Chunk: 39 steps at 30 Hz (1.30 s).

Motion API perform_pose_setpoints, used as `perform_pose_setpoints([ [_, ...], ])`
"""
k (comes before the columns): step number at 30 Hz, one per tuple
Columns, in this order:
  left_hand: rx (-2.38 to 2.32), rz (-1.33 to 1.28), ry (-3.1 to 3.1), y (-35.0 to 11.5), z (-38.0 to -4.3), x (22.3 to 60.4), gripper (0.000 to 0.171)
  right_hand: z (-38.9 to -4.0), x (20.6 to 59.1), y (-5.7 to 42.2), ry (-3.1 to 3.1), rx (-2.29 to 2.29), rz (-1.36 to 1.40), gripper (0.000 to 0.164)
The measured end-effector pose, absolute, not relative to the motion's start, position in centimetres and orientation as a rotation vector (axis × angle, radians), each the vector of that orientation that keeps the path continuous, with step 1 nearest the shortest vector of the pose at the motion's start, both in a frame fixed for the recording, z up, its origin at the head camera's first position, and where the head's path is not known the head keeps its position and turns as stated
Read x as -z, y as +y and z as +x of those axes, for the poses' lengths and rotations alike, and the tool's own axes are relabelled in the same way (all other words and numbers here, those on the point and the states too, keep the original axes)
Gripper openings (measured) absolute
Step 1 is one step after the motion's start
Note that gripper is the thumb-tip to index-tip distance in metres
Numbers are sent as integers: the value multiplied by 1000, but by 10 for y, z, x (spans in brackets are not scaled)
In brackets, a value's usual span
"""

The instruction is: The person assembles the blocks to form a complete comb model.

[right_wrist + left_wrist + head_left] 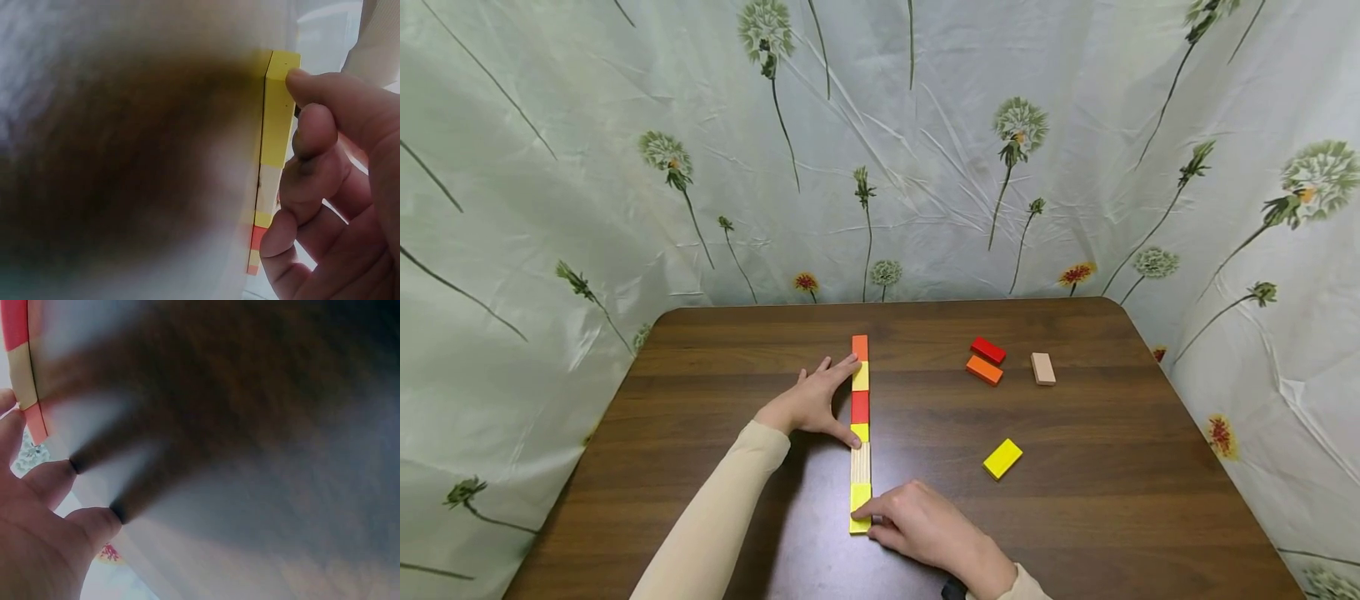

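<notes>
A straight line of small flat wooden blocks runs away from me. From far to near, these are an orange block [860, 347], a yellow block [861, 379], a red block [860, 407], another yellow block [862, 432], a plain wood block [861, 463] and a yellow block [861, 494] at the near end. My left hand [808, 406] spreads along the left side, index fingertip by the orange-yellow joint and thumb at the middle yellow block. With thumb and index finger, my right hand [925, 527] pinches the nearest yellow block [279, 119].
To the right on the brown table [1112, 467] lie a loose red block [988, 350], an orange block [984, 370], a pale wood block [1042, 368] and a yellow block [1003, 459]. A flowered curtain [925, 167] hangs behind the table and at both sides.
</notes>
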<state>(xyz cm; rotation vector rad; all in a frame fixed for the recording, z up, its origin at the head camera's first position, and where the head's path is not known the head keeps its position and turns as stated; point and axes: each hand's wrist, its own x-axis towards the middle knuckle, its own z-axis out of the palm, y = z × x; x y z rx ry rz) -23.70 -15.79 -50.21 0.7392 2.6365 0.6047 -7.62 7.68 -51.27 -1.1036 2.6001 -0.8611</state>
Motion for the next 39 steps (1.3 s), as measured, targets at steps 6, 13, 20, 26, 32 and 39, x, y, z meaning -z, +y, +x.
perform_pose_setpoints([
  [6,-616,721,2630,-161,-232,506,136,-75,513,77,2593,833,-1199,22],
  [13,-632,739,2636,-160,-227,510,137,-95,500,118,2600,967,-1065,30],
  [20,-628,746,2643,-159,-227,508,137,-127,478,219,2738,1103,-604,33],
  [26,-630,744,2647,-161,-226,508,137,-129,486,273,2650,1086,-321,42],
  [32,-626,743,2638,-162,-223,509,137,-131,506,281,2566,1157,-360,44],
  [39,-648,763,2641,-159,-222,508,136,-138,510,276,2500,1217,-418,40],
])
